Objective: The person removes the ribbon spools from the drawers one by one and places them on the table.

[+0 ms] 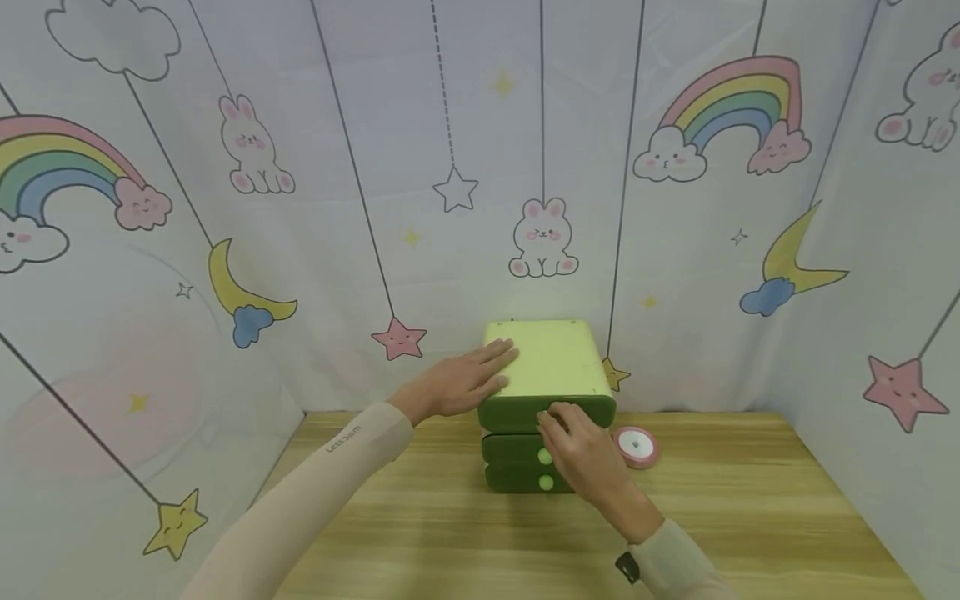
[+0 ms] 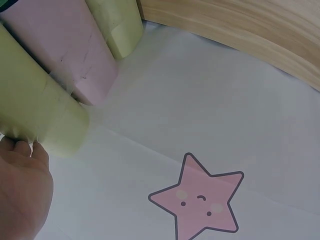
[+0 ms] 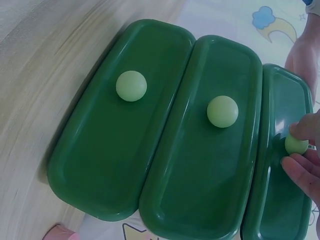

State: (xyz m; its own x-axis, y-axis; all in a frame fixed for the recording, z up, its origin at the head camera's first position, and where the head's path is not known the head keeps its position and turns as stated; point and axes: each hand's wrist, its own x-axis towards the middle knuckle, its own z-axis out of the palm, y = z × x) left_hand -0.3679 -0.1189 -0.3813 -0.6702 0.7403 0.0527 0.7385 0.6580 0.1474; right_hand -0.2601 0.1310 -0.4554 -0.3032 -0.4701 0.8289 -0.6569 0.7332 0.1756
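A small three-drawer cabinet with a pale yellow top (image 1: 547, 358) stands on the table, its dark green drawer fronts towards me. My left hand (image 1: 468, 382) rests with straight fingers on the left edge of that top. In the left wrist view its fingertips lie along the yellow upper side panel (image 2: 45, 110), above a pink layer (image 2: 70, 50). With thumb and fingers, my right hand (image 1: 581, 450) pinches the round pale green knob (image 3: 296, 144) of the top drawer (image 3: 282, 110). The middle drawer (image 3: 205, 150) and bottom drawer (image 3: 120, 130) show their own knobs.
A pink-rimmed white disc (image 1: 636, 447) lies on the wooden table (image 1: 405, 517), just right of the cabinet. Close behind the cabinet hangs a white cloth (image 1: 457, 275) printed with stars, rabbits and rainbows; it continues along both sides.
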